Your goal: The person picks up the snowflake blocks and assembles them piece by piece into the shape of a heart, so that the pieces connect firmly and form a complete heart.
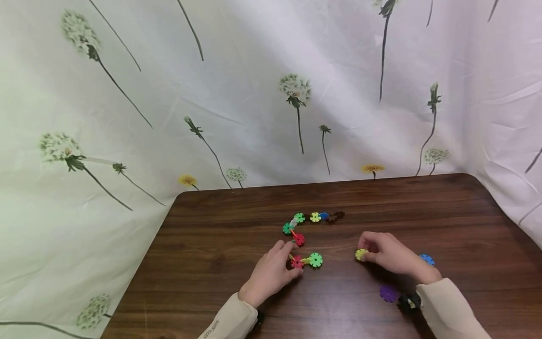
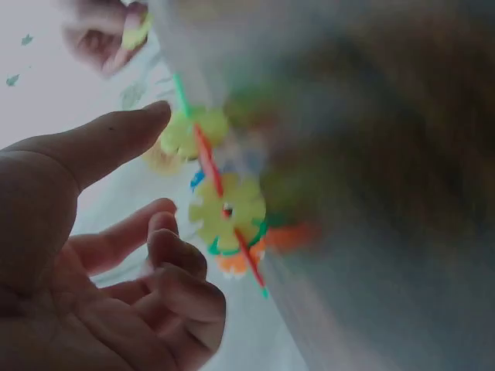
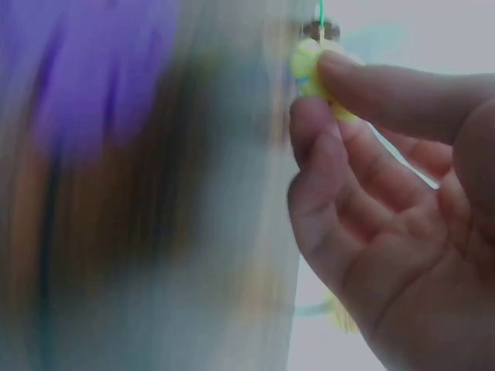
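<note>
A curved chain of interlocked notched plastic discs lies on the table, with a light green disc (image 1: 315, 260) at its near end. My left hand (image 1: 273, 268) is beside the chain, its fingers and thumb reaching around a red disc (image 1: 297, 262). In the left wrist view the thumb and fingers stand apart next to a yellow disc (image 2: 232, 210) of the chain and pinch nothing. To the right, my right hand (image 1: 389, 253) pinches a loose yellow disc (image 1: 361, 254) between thumb and fingers. The right wrist view shows that yellow disc (image 3: 306, 63) at the fingertips.
The chain's far end runs past a yellow disc (image 1: 315, 217) to a brown disc (image 1: 331, 218). A purple disc (image 1: 388, 294) and black discs (image 1: 409, 301) lie near the right sleeve, a blue disc (image 1: 427, 259) beyond the right wrist. A floral curtain (image 1: 254, 94) hangs behind the table (image 1: 203, 235).
</note>
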Demonstrator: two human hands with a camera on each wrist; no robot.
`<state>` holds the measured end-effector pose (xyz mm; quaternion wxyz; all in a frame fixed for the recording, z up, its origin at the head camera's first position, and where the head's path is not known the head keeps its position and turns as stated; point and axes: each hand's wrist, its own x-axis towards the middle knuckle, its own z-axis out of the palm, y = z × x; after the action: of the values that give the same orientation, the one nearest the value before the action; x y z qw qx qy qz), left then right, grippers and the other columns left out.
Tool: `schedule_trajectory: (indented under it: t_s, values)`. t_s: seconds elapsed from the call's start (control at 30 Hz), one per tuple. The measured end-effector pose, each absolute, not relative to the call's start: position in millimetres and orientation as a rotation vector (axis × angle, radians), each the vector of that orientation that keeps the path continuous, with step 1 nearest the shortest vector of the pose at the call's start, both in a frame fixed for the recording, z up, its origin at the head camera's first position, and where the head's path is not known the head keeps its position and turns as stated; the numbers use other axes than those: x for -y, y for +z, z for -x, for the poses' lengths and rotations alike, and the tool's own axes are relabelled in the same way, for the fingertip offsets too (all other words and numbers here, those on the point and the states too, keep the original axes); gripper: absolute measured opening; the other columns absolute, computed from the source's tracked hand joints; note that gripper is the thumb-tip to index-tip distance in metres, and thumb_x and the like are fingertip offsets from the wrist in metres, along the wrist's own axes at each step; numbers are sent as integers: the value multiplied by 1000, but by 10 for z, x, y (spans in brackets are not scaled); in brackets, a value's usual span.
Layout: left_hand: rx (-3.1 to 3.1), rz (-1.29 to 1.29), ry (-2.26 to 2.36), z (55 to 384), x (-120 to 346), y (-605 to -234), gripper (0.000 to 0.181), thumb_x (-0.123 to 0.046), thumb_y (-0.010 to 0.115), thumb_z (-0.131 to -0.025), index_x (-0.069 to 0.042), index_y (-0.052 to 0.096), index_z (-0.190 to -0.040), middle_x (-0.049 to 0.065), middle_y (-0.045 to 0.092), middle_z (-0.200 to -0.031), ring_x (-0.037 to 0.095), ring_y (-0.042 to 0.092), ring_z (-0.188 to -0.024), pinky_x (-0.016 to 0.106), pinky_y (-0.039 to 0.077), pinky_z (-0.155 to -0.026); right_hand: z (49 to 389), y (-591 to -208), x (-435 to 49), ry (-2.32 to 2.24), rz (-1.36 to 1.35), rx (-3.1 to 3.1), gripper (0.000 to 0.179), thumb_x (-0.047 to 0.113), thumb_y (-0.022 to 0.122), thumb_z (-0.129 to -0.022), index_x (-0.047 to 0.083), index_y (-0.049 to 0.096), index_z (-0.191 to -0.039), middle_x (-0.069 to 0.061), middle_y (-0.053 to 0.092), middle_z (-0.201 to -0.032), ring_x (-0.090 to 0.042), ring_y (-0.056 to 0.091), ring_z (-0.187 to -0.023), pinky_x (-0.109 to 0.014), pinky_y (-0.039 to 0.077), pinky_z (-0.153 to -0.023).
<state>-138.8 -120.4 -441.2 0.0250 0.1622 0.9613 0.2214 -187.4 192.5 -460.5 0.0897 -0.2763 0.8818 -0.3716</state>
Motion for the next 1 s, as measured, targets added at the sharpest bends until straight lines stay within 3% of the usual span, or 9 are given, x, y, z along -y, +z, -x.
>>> schedule_trajectory:
  t_s: [0.27, 0.53, 0.7, 1.0]
  values:
    - [-2967, -530, 754, 1385, 1062, -4420, 39, -27, 75, -84, -11, 62, -116, 1, 48, -104, 7, 41, -58, 23, 35, -53, 1860, -4643, -1430, -1142, 818, -2613, 14, 13, 70, -87, 19, 58, -82, 11, 59, -73, -2, 50, -65, -21, 43, -60]
    - [-2956, -560, 521, 1451, 1029, -4438, 38, -31, 74, -85, -16, 64, -118, 2, 61, -111, 19, 64, -85, 41, 52, -75, 1847, -4663, -1200, -1102, 852, -2632, 15, 12, 72, -85, 17, 59, -79, 10, 60, -71, 0, 51, -64, -20, 43, -60]
    - [-2931, -564, 544, 1490, 1033, -4491, 29, -30, 71, -88, -18, 66, -114, 0, 61, -105, 15, 62, -85, 38, 50, -74, 1844, -4676, -1148, -1086, 854, -2651, 16, 12, 73, -84, 17, 59, -78, 11, 59, -70, 1, 50, -63, -20, 43, -59]
    - [-2914, -571, 569, 1538, 1012, -4525, 21, -27, 69, -90, -18, 72, -108, -2, 57, -92, 8, 51, -68, 24, 42, -57, 1840, -4688, -1115, -1089, 837, -2674, 16, 11, 73, -83, 16, 60, -75, 10, 60, -69, 1, 51, -63, -19, 43, -59]
